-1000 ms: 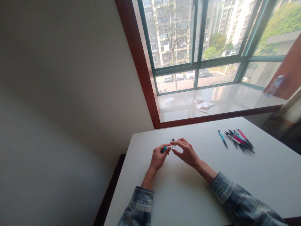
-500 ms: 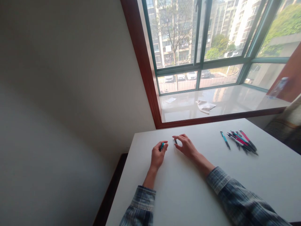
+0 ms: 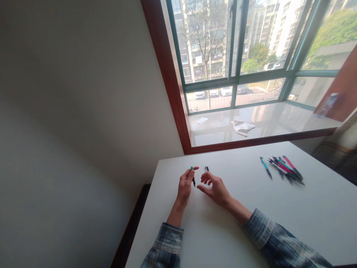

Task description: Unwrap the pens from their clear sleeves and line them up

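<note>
In left hand [image 3: 185, 185] grip: teal pen piece [image 3: 192, 176] pinched, near-upright, teal end up; right hand [image 3: 214, 186] open, empty.

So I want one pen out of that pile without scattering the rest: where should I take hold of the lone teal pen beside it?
Take the teal pen by the middle of its barrel, coming from its left side. It lies flat on the white table, apart from the pen pile on its right, so the left side looks free for fingers.
</note>
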A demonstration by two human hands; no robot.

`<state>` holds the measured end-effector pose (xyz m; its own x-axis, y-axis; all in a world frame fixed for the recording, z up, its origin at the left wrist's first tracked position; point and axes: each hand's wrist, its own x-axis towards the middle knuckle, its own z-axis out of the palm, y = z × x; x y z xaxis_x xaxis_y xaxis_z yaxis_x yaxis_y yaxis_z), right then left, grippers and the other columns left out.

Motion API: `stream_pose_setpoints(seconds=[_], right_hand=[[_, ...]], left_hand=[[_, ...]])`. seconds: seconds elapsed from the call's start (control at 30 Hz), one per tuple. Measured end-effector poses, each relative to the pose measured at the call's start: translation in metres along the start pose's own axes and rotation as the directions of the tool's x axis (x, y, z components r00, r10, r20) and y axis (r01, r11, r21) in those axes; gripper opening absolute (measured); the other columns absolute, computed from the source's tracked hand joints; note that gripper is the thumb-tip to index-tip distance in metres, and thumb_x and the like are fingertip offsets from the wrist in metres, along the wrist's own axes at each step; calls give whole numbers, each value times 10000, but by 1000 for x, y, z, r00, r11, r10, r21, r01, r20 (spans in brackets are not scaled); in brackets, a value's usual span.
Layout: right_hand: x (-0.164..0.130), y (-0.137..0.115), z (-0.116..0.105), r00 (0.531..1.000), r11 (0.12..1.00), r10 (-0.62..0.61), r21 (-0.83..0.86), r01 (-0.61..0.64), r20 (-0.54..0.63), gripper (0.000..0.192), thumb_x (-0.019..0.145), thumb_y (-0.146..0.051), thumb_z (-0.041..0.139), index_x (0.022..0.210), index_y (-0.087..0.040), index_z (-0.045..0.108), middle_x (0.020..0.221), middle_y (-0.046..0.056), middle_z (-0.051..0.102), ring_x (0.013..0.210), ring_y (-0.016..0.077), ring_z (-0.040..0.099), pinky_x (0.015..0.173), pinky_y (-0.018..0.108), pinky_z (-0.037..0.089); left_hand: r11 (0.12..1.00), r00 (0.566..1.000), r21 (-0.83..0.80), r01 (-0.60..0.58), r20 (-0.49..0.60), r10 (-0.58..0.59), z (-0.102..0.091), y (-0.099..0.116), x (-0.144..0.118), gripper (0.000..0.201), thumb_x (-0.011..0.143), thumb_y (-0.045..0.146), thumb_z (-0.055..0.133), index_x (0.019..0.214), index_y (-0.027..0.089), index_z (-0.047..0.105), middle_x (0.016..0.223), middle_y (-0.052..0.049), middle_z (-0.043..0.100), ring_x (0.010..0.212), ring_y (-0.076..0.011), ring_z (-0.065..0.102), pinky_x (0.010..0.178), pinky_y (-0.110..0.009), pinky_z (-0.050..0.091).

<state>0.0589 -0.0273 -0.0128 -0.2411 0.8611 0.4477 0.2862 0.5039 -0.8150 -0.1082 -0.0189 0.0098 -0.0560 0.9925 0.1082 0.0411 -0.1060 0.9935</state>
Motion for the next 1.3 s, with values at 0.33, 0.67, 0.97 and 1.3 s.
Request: stream_pose_setpoints(seconds=[0.33,0.67,0.97,1.3], right_hand=[[-6,-7,14,997,967,67,248,-57,-31,120,851,-274,671,832,-217,568,754,-10,662,672,150,629,692,296,574],[-2,-1,10,963,926,214,349,-147,-164,158,863,-345,666,913,-195,661,846,45,719,756,193,680,740,332,592],[15,11,-17,900,792,361,590,-157,-245,355,836,-460,738,1043,-171,728,888,75,755,768,202,681,737,354,574],[19,10,-30,901,847,305,520,-108,-310,291,848,-442,723,983,-196,647,748,23,692,709,193,656,691,337,553]], left_hand=[[998,997,-66,-25,65,29,9,5,-1,569,855,475,736,1337,204,601,792,9,634,674,-117,569,667,-236,488],[998,989,-63,-2,-147,-7,-3,-7,7,480,776,515,797,1093,158,758,905,-72,764,688,-153,695,712,-306,588],[962,971,-163,220,130,-200,8,-7,-5,436,652,419,925,951,129,796,907,-118,795,773,-185,723,816,-334,582],[917,954,-263,299,74,-289,8,-4,-8,433,635,388,944,945,136,778,906,-100,783,765,-155,713,850,-323,576]])
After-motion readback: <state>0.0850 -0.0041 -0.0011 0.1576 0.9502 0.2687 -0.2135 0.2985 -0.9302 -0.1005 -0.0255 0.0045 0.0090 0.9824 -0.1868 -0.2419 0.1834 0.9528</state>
